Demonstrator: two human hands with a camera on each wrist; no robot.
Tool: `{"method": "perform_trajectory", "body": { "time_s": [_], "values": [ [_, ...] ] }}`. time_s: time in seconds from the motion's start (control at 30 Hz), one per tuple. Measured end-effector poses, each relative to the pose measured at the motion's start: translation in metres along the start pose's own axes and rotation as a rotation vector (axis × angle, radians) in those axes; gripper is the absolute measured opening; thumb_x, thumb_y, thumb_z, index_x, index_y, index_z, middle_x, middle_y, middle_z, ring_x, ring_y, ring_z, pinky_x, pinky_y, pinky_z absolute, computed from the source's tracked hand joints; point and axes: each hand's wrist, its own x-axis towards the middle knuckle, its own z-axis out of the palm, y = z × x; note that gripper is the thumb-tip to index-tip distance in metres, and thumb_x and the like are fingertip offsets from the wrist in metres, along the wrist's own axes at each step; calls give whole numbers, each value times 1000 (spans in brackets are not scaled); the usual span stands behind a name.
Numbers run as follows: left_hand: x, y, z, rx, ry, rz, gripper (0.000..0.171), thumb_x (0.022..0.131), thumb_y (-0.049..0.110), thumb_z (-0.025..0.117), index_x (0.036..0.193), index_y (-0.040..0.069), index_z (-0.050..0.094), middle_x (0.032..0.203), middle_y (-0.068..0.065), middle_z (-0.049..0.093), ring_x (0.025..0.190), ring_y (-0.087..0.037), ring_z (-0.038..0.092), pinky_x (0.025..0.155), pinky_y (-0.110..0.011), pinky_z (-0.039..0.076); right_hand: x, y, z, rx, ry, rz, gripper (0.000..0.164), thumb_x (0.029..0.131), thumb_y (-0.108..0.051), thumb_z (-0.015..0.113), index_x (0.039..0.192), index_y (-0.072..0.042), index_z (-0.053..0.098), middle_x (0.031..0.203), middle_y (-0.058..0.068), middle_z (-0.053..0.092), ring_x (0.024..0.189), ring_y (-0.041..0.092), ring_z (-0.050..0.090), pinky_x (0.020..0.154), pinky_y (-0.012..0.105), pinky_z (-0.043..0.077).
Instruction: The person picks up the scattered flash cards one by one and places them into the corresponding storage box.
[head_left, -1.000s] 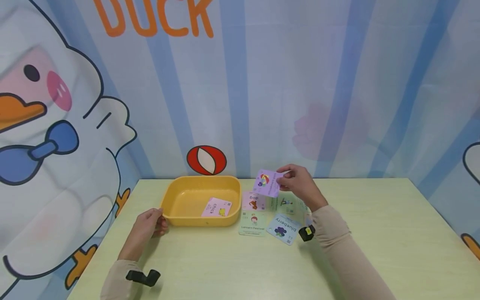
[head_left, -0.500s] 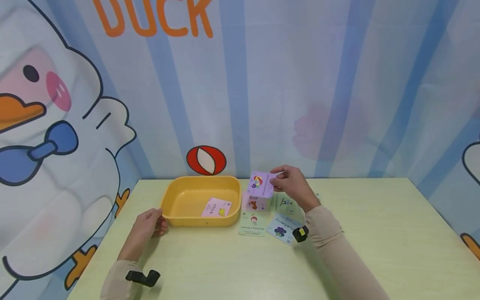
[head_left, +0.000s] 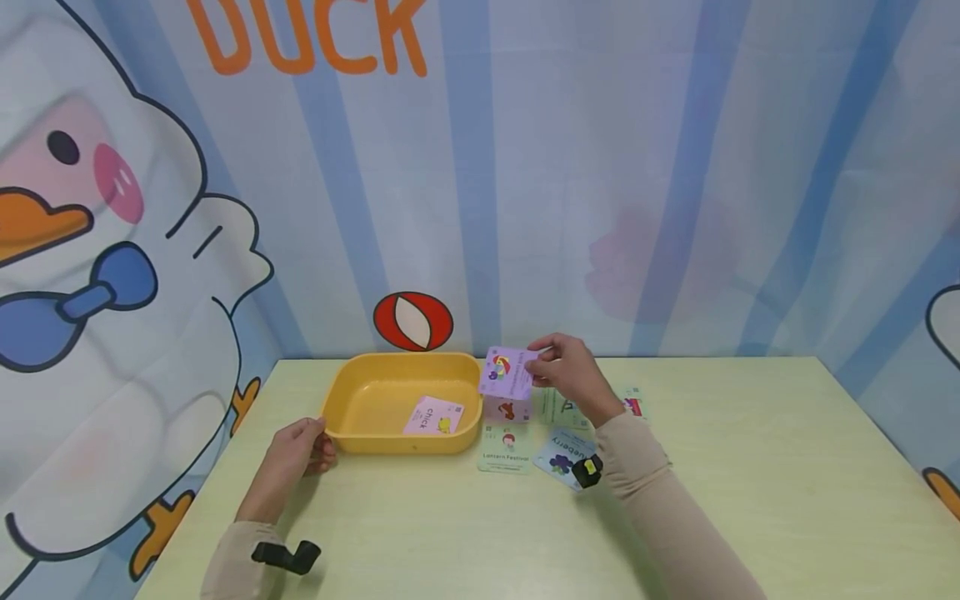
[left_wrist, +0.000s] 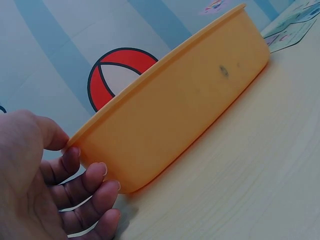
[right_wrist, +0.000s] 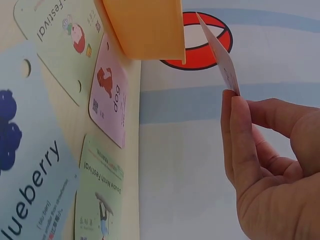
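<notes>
My right hand [head_left: 573, 377] pinches a purple picture card [head_left: 507, 379] between thumb and fingers, by its right edge. The card is in the air at the right rim of a yellow plastic tray [head_left: 375, 443], above the pink dog card [head_left: 508, 409]. In the right wrist view the held card [right_wrist: 220, 52] appears nearly edge-on. At the tray's front left corner, my left hand [head_left: 291, 448] grips the rim; the left wrist view has thumb and forefinger [left_wrist: 72, 155] pinching it. Inside the tray lies a pink chick card [head_left: 433, 414].
Right of the tray lie a green Lantern Festival card [head_left: 505, 450], a blue blueberry card [head_left: 561, 458], and a green Double Ninth Festival card [right_wrist: 100, 187]. Another card [head_left: 633, 403] shows partly behind my right wrist. A printed curtain [head_left: 540, 167] hangs behind the table.
My right hand has moved left and slightly down with the purple card, from above the green cards to the tray's right rim. My left hand and the tray have stayed put.
</notes>
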Motion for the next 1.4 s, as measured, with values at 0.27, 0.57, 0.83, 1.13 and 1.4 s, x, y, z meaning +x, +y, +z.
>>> {"method": "perform_trajectory", "body": {
  "time_s": [0.27,0.57,0.83,1.13,1.4],
  "values": [
    [1,0,0,5,11,-14,38,109,34,41,101,1,56,84,-5,63,75,-17,62,70,-27,55,-1,-4,11,-31,-9,21,30,95,-5,69,124,-3,62,107,15,61,87,23,71,81,37,60],
    [1,0,0,9,13,-14,39,109,34,40,102,-1,56,84,-4,62,75,-16,63,70,-26,55,0,-7,22,-10,-34,11,29,94,-4,70,122,-3,63,105,15,61,87,23,71,86,42,59],
    [2,-1,0,4,11,-15,39,109,35,41,103,0,56,85,-5,62,77,-17,63,70,-26,55,0,-9,28,-17,-45,-2,29,94,-3,70,122,-2,63,104,14,61,86,23,71,80,36,60],
    [1,0,-1,3,11,-23,38,109,35,41,103,1,56,86,-5,62,77,-17,62,71,-26,55,2,-9,39,-40,-45,-5,29,93,-4,71,121,-3,64,103,14,61,85,25,71,86,44,58],
    [3,-1,0,-2,14,-26,38,109,35,41,103,1,56,86,-5,62,76,-17,62,70,-26,55,3,-7,48,-107,-37,-26,26,93,-9,73,118,-6,66,100,10,63,82,24,70,83,45,58]
  ]
}}
